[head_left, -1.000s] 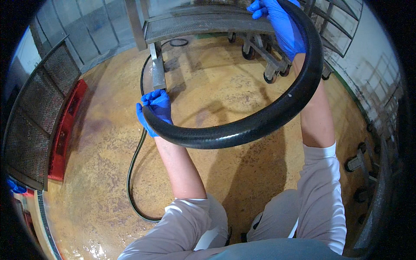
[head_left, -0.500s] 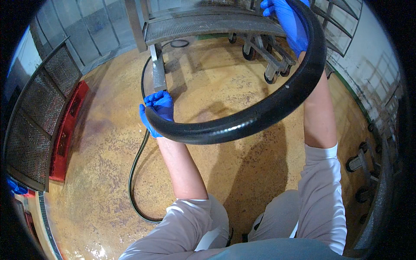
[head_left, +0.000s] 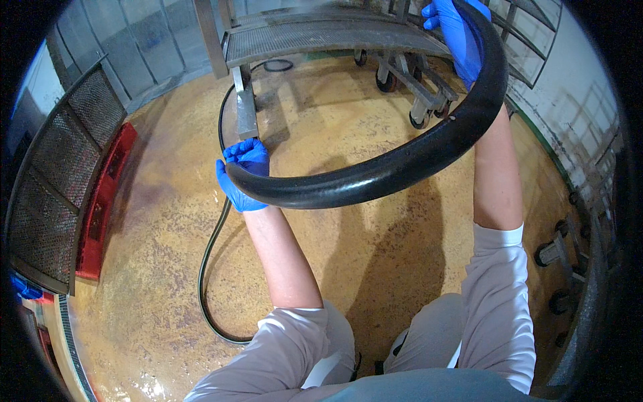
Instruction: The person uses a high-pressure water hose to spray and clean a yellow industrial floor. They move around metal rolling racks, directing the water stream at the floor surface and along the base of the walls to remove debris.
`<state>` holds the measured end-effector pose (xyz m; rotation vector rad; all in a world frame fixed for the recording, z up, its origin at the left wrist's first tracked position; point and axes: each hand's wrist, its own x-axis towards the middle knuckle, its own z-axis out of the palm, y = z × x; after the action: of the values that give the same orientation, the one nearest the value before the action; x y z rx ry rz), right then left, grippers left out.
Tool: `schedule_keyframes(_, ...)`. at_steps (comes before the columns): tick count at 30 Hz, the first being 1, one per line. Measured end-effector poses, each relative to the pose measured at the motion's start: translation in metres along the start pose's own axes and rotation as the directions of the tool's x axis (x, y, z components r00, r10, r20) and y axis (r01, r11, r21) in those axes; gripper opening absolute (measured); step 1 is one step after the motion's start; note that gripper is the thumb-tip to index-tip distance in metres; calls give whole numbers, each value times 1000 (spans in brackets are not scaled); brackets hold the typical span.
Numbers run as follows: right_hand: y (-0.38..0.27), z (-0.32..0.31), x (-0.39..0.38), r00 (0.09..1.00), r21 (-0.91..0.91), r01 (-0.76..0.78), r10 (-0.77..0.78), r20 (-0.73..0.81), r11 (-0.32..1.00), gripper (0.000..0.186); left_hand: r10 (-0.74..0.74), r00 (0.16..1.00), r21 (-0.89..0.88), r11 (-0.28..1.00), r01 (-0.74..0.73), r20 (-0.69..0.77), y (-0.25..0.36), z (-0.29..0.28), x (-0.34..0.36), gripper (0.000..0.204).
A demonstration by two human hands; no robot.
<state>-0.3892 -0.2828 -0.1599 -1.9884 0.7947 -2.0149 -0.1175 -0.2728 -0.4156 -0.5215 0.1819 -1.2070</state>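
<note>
A thick, glossy black curved tube (head_left: pixel 375 177) arcs from the lower left to the upper right in front of me. My left hand (head_left: pixel 242 174) in a blue glove grips its left end with curled fingers. My right hand (head_left: pixel 459 40), also blue-gloved, holds the upper right part, partly hidden behind the tube. Past my left hand, a steel leg (head_left: pixel 244 114) supports a perforated metal platform (head_left: pixel 308 37). A thin black hose (head_left: pixel 206 261) snakes over the ochre floor under and left of my hands.
At left a mesh metal panel (head_left: pixel 47 194) stands beside red plastic pieces (head_left: pixel 107 201) and a drain channel (head_left: pixel 70 338). Wheeled frames (head_left: pixel 418 110) sit under the platform and along the right side (head_left: pixel 556 254), next to a marked white wall (head_left: pixel 583 127).
The black tube has shifted slightly up and to the right, with my right hand moving the same way. My left hand has moved very slightly right.
</note>
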Motion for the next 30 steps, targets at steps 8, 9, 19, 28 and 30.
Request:
schedule_keyframes(8,3,6,-2,1000,51,7,-8,25,999,12,49,997,9,999,-48,-53,-1,11,-4,30)
schedule_keyframes(9,4,5,-3,1000,53,10,-11,23,999,12,61,997,18,998,-60,-48,-5,13,-6,30)
schedule_keyframes(19,7,5,-4,1000,96,8,-10,27,995,12,47,998,-3,999,-48,-36,-6,12,-9,32)
schedule_keyframes(28,2,6,-6,999,80,-22,18,51,997,13,-16,998,-64,998,13,-57,6,7,1,34)
schedule_keyframes(30,3,6,-8,998,110,-31,25,55,993,13,25,998,-13,1000,-26,-65,0,10,-3,33)
